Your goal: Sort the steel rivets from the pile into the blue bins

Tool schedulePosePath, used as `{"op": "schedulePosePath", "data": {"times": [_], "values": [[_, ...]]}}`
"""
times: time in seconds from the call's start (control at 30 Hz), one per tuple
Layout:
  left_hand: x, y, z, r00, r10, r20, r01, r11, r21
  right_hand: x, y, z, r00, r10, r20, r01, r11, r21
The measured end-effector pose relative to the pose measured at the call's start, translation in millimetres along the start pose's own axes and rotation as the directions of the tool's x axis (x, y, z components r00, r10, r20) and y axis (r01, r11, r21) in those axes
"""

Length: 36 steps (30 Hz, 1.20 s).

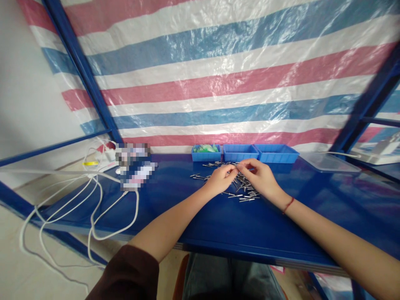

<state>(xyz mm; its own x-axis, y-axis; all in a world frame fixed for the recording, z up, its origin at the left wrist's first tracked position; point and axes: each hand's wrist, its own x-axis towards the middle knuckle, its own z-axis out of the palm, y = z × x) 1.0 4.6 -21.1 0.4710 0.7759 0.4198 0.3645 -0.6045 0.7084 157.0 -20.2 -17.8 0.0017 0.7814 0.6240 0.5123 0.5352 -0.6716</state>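
Note:
A loose pile of silver blind rivets (pixel 248 195) lies on the blue table (pixel 206 225). Over the pile, my left hand (pixel 221 178) is closed in a pinch, thumb against fingers. My right hand (pixel 260 178) meets it from the other side, also pinching, so the fingertips of both nearly touch. Whatever sits between those fingertips is too small to make out. Behind the hands stand three blue bins in a row: the left bin (pixel 206 156) holds green and clear plastic material, beside a middle bin (pixel 240 146) and a right bin (pixel 278 156).
White cables (pixel 100 208) loop over the table's left side and hang off its edge, near a power strip (pixel 108 166) and blurred-out items. A clear plastic lid (pixel 331 162) lies at the right. A striped tarp (pixel 218 83) hangs behind, between blue metal posts (pixel 84 71).

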Motion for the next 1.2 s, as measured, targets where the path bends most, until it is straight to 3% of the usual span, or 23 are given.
{"op": "schedulePosePath", "data": {"times": [0.17, 0.27, 0.37, 0.53, 0.63, 0.7, 0.8, 0.9, 1.03, 1.2], "values": [[2, -3, 0.5, 0.985, 0.086, -0.151, -0.090, 0.996, -0.016, 2, -4, -5, 0.997, -0.076, 0.004, 0.076, 0.996, -0.047], [3, -4, -0.8, 0.967, 0.079, -0.241, -0.085, 0.996, -0.015, 3, -3, -6, 0.996, -0.090, 0.004, 0.090, 0.994, -0.060], [2, -3, -2.8, 0.963, 0.063, -0.261, -0.065, 0.998, 0.000, 2, 0, -4, 0.998, -0.064, 0.024, 0.065, 0.997, -0.049], [1, -2, -6.8, 0.978, -0.006, -0.209, 0.022, 0.997, 0.071, 13, 13, -11, 0.989, 0.124, 0.078, -0.128, 0.991, 0.049], [-1, -3, -11.2, 0.986, -0.019, -0.168, 0.070, 0.951, 0.302, 33, 25, -39, 0.966, 0.218, -0.142, -0.233, 0.967, -0.100], [-4, -4, -14.0, 0.992, -0.033, -0.120, 0.085, 0.885, 0.458, 47, 38, -66, 0.909, 0.190, -0.370, -0.317, 0.893, -0.320], [-8, -5, -15.6, 0.995, -0.096, -0.029, 0.096, 0.830, 0.550, 60, 67, -106, 0.867, 0.152, -0.475, -0.375, 0.826, -0.420], [-10, -6, -14.9, 0.989, -0.139, 0.046, 0.089, 0.821, 0.564, 63, 107, -130, 0.851, 0.125, -0.510, -0.408, 0.768, -0.494], [-11, -5, -15.1, 0.986, -0.147, 0.074, 0.080, 0.820, 0.567, 59, 139, -134, 0.877, 0.010, -0.480, -0.304, 0.785, -0.540], [-10, 0, -15.4, 0.987, -0.128, 0.093, 0.050, 0.808, 0.587, 58, 111, -114, 0.904, 0.129, -0.406, -0.374, 0.698, -0.611]]}}
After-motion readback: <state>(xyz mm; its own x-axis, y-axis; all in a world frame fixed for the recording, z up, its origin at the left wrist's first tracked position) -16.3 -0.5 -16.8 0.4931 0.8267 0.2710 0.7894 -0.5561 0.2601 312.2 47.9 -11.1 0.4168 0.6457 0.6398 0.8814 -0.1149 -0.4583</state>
